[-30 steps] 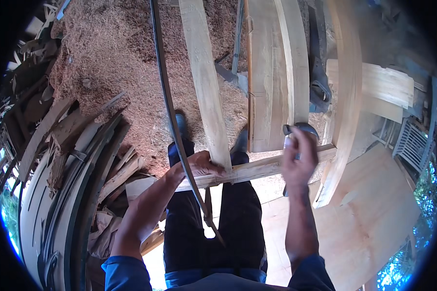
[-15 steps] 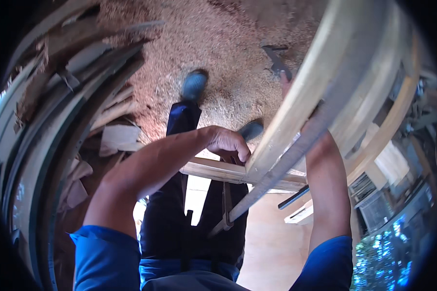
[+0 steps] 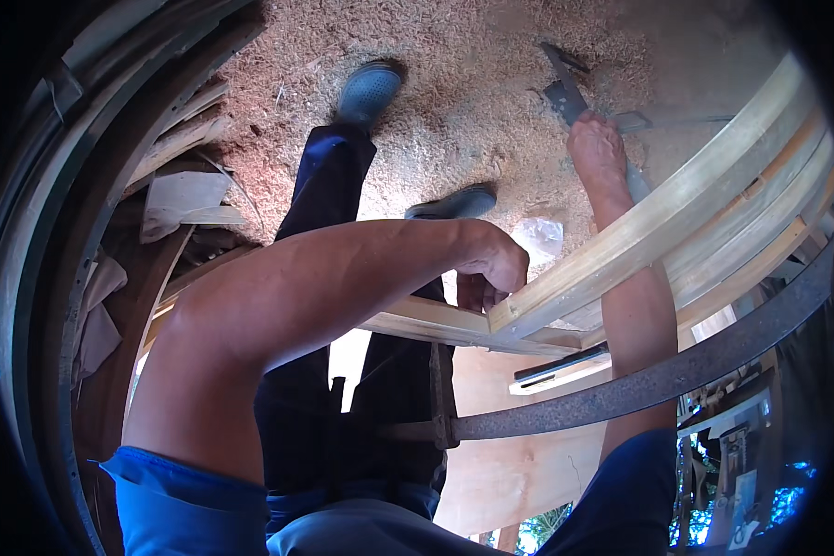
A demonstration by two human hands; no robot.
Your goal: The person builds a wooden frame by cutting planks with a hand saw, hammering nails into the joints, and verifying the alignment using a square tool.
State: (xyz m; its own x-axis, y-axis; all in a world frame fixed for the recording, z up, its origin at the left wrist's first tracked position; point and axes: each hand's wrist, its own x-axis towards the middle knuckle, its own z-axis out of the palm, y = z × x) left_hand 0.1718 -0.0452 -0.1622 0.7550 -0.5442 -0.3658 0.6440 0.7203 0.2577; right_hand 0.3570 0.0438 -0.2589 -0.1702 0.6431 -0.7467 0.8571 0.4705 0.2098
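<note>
My left hand (image 3: 496,264) is closed at the corner of a pale wooden frame (image 3: 621,246), fingers curled down beside the joint. Under the long curved-looking rails my right arm passes through to the floor. There my right hand (image 3: 598,148) is closed on a dark, angled metal tool (image 3: 567,93) lying on the shavings; its exact kind does not show. A long rusty metal bar (image 3: 639,385) with a sliding jaw (image 3: 443,431), like a bar clamp, runs across the near side of the frame, in front of my right forearm.
Wood shavings (image 3: 454,102) cover the floor around my shoes (image 3: 369,93). Stacked boards (image 3: 56,269) and offcuts line the left side. A clear plastic scrap (image 3: 539,236) lies beyond my left hand. A pale plywood panel (image 3: 500,473) stands near my legs.
My right hand has reached farther out and closed on the metal tool. The rusty bar has swung lower toward me, and the frame leans farther right. My left hand stays at the corner.
</note>
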